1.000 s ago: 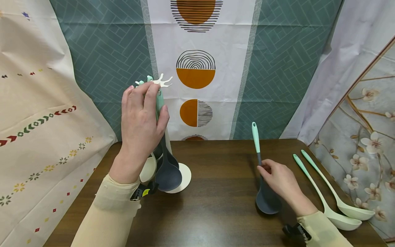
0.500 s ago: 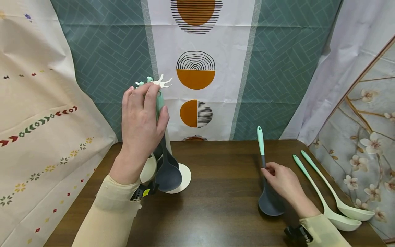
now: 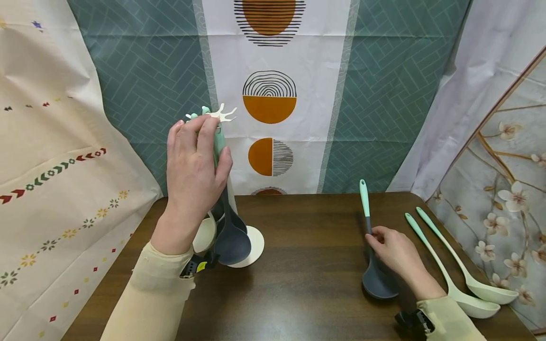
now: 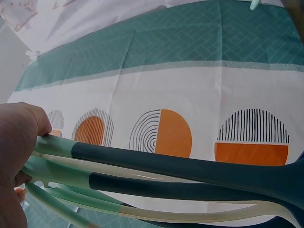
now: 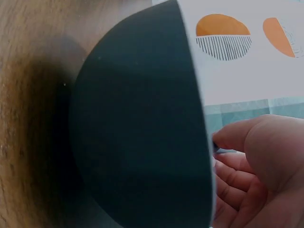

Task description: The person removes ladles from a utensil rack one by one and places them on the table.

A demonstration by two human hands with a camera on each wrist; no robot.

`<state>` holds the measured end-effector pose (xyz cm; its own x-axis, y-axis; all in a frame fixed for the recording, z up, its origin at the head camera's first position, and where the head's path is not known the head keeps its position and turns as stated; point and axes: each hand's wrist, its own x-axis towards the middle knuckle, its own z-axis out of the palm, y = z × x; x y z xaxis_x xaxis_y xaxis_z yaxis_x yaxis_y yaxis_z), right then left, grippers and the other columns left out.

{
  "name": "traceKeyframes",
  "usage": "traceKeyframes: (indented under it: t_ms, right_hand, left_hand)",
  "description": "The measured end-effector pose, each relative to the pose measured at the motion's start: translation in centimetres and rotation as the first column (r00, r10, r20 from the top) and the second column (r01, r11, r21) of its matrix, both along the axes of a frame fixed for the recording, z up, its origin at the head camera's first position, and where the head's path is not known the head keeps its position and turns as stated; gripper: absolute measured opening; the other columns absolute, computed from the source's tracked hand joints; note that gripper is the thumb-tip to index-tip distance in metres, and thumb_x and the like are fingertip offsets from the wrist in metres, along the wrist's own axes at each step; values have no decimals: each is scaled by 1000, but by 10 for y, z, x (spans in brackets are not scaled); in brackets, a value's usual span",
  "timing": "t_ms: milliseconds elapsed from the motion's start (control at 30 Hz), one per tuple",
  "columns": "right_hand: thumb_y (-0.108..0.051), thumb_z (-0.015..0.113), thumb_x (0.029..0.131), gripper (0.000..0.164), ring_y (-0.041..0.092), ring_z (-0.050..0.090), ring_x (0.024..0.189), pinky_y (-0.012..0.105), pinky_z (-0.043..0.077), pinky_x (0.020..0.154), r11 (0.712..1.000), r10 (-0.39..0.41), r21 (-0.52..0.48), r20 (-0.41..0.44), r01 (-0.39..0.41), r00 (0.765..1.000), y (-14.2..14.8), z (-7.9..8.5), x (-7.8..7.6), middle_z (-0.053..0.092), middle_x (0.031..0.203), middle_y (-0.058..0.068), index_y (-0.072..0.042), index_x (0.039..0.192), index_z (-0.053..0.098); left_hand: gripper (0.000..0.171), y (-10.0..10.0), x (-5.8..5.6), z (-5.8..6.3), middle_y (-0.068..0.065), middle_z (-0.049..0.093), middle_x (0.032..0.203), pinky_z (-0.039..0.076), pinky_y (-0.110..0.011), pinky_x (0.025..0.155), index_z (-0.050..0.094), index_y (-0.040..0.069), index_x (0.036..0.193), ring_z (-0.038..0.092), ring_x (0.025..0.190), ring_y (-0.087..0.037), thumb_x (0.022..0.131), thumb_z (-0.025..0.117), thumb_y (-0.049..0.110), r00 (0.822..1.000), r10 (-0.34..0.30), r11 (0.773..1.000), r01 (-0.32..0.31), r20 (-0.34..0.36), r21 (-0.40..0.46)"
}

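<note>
My left hand (image 3: 189,166) grips the top of a white utensil stand (image 3: 257,246), over its prongs and the mint handle ends hanging there. A dark grey ladle (image 3: 232,244) hangs in front, and a pale ladle (image 3: 205,235) shows beside it. In the left wrist view, several mint handles with dark or cream stems run out from the fingers. At the right, my right hand (image 3: 397,253) pinches the dark stem of another grey ladle (image 3: 378,283), mint handle pointing away. Its bowl is low over the table; contact is unclear. That bowl fills much of the right wrist view.
Two pale ladles with mint handle ends, a nearer one (image 3: 475,307) and a farther one (image 3: 495,292), lie side by side at the table's right edge. The brown wooden table (image 3: 303,265) ends against a patterned curtain (image 3: 273,109). Patterned cloths hang at both sides.
My right hand and its ladle have shifted right and slightly nearer, toward the two pale ladles. The left hand keeps its place on the stand.
</note>
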<state>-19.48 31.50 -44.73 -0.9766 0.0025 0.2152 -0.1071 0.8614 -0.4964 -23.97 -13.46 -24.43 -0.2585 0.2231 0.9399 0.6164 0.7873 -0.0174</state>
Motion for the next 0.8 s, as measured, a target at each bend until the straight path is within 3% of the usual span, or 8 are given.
traceKeyframes:
  t_ms: [367, 800]
  right_hand:
    - [-24, 67, 109, 28, 11, 67, 66, 38, 51, 60, 1000, -12, 10, 107, 11, 994, 9, 0, 1, 69, 77, -4, 1, 119, 76]
    - [-23, 66, 108, 30, 11, 68, 65, 38, 53, 62, 998, -29, 58, 156, 20, 987, 26, 0, 0, 76, 91, 3, 4, 119, 75]
  left_hand:
    - [44, -1, 0, -1, -25, 57, 144, 30, -59, 128, 56, 0, 146, 53, 134, -45, 106, 57, 18, 1000, -4, 1000, 4, -5, 10]
    - [44, 1, 0, 0, -25, 57, 143, 30, -59, 128, 56, 0, 146, 53, 134, -45, 106, 58, 18, 1000, -5, 1000, 5, -7, 5]
